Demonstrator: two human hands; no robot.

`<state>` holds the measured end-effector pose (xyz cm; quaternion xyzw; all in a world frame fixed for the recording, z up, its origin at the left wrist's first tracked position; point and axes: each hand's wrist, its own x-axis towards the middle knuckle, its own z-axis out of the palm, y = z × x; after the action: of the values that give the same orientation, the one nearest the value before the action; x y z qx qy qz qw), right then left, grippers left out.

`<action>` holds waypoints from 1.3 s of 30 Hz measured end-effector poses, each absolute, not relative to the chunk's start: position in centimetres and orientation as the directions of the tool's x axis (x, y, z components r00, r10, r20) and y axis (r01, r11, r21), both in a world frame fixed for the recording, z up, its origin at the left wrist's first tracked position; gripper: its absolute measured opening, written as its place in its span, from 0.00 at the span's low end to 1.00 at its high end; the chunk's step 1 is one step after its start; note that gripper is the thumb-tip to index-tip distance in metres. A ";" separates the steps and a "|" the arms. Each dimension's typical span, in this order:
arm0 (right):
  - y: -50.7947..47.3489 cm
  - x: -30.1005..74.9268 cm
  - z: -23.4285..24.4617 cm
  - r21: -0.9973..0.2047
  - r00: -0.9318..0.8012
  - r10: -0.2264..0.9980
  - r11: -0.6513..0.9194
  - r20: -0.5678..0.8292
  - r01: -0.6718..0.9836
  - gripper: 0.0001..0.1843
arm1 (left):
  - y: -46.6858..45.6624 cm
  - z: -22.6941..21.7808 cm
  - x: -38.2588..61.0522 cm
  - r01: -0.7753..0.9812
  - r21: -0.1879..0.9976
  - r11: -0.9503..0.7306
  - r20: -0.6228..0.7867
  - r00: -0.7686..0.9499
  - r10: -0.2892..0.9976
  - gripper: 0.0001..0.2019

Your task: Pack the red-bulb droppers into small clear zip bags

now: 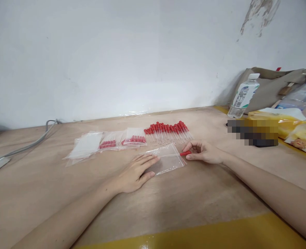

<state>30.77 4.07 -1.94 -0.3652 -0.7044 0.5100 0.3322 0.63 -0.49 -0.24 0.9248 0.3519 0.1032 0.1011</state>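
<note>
My left hand [140,171] lies flat with its fingers stretched over the closed end of a clear zip bag [170,160] on the table. At the bag's open right end, my right hand [201,152] pinches a glass dropper by its red rubber bulb [185,153]. The dropper's thin clear tube reaches into the bag. Just behind, a row of loose red-bulbed droppers [165,128] lies side by side. To their left are filled bags of droppers [134,137], with the red bulbs toward me, and a stack of flat zip bags [87,147].
At the right stand a water bottle [243,97] and a grey bag [269,86], near a yellow package [280,121] and a blurred-out dark object [264,141]. A grey cable [36,143] runs along the left. Yellow tape [194,235] edges the table's front.
</note>
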 end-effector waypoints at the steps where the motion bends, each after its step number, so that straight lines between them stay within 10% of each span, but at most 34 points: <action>1: 4.1 30.6 -1.8 -0.951 -0.523 0.840 0.263 0.143 0.162 0.16 | -0.4 -0.2 0.6 0.622 0.265 -0.737 0.122 0.736 0.666 0.22; 13: 4.2 30.0 -1.4 -0.968 -0.639 0.767 0.204 0.063 0.149 0.14 | 0.4 0.1 1.0 0.593 0.333 -0.733 0.139 0.738 0.660 0.24; 27: 4.1 28.2 -1.5 -0.786 -0.636 0.739 0.521 0.222 0.331 0.19 | 0.4 -0.4 1.2 0.577 0.315 -0.754 0.172 0.746 0.643 0.20; 39: 1.5 26.6 -0.6 -0.968 -0.248 0.960 -0.066 -0.127 0.241 0.15 | 0.4 -0.6 1.1 0.576 0.267 -0.772 0.182 0.757 0.628 0.21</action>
<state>26.58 1.48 -0.56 -0.5081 -0.5913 0.5240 0.3429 1.14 0.43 -0.63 0.9322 0.3229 0.1315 0.0975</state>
